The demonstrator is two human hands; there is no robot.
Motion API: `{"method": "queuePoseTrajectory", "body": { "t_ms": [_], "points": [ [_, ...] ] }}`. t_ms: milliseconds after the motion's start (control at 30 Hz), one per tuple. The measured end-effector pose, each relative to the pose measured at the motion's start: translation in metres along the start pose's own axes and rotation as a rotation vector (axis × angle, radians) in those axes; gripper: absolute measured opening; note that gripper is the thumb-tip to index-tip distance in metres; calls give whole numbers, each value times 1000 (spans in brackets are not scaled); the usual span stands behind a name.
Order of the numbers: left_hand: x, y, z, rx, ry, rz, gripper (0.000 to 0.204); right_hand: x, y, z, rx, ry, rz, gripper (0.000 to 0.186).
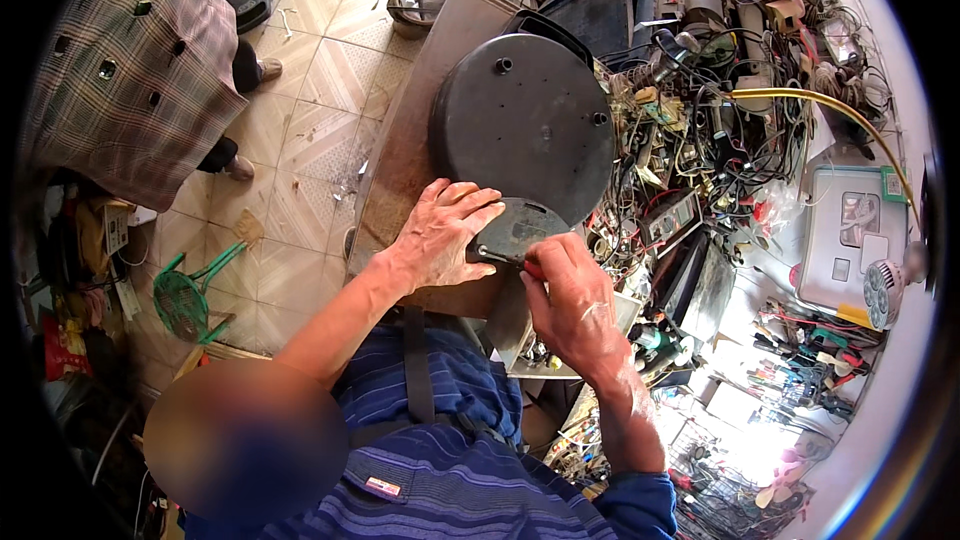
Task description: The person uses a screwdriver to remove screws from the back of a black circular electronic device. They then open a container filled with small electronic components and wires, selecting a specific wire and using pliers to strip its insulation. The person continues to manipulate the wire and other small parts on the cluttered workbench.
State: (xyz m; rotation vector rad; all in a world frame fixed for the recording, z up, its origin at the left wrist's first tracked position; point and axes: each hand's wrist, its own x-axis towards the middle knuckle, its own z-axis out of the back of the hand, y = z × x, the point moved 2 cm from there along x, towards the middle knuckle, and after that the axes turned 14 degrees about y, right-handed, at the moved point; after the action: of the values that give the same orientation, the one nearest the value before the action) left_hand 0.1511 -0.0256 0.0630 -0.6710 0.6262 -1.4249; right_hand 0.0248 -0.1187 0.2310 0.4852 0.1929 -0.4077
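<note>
A large round black appliance (pixel 530 130) lies with a flat face up, showing small feet and screw holes. From its near side juts a dark housing (pixel 518 230), like a handle block or control box. My left hand (pixel 440 230) grips this housing at its left side, fingers over the top and thumb along the near edge. At the housing's near edge my right hand (pixel 572 285) is closed in a pinch around a slim tool with a thin metal shaft (pixel 497 257) and a bit of red, apparently a screwdriver. My right fingers hide most of its handle.
The appliance lies on a brown board (pixel 400 160). Tangled wires and parts (pixel 690 140) crowd the right side. A grey-white case (pixel 855 230) and a lamp (pixel 885 290) are far right. A green stool (pixel 190 295) stands on the tiled floor, near a person in plaid (pixel 130 70).
</note>
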Motion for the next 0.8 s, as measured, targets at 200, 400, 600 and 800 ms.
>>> {"method": "queuePoseTrajectory", "body": {
  "t_ms": [200,400,600,800],
  "points": [
    [0,2,-7,56,-21,0,87,-8,4,-3,-148,67,-137,21],
    [0,0,-9,56,-58,-18,87,-6,0,-4,-42,-70,58,23],
    [0,2,-14,52,-84,-7,86,-15,0,-8,-120,24,-108,20],
    [0,-2,-15,45,-93,8,83,-8,-1,-10,-50,-112,53,22]
  ]
}}
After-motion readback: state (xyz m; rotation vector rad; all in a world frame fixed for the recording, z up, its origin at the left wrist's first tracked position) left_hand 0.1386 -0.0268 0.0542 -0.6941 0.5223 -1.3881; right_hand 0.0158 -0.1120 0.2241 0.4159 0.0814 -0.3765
